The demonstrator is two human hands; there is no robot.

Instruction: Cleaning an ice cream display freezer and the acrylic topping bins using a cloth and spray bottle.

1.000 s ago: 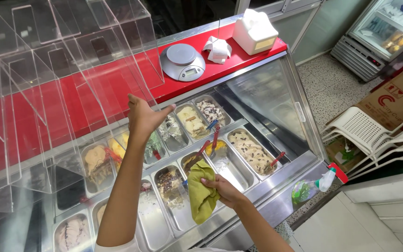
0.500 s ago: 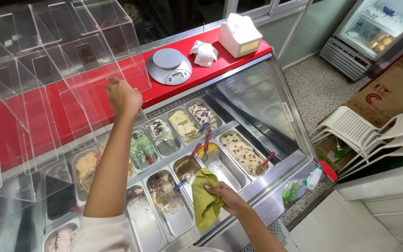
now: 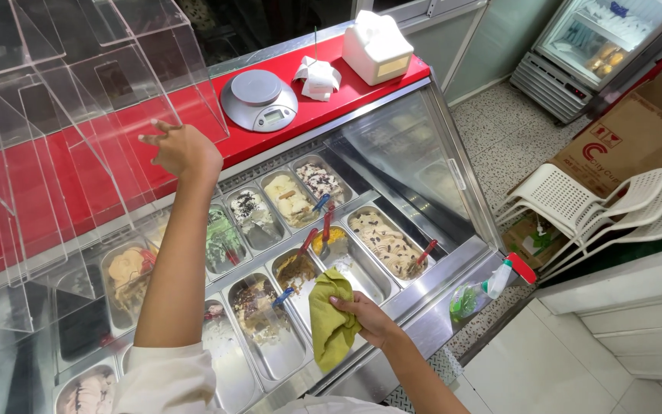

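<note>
Yellow-green cloth (image 3: 329,320), soft, light and limp, is bunched in the closed right hand (image 3: 368,316) just over the near tub (image 3: 266,326); best gripped mid-fold. Beyond that tub, the left hand (image 3: 185,151) is pressed, fingers curled, against the stiff clear lid (image 3: 109,115).

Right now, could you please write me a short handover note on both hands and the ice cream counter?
Left hand: raised, on the clear cover of the display case, holding it up.
Right hand: gripping a yellow-green cloth over the metal tubs at the near edge.
Spray bottle lies on the steel ledge to the right; scale on the red top.
Done: cover lifted. Wiped areas cannot be told.
</note>
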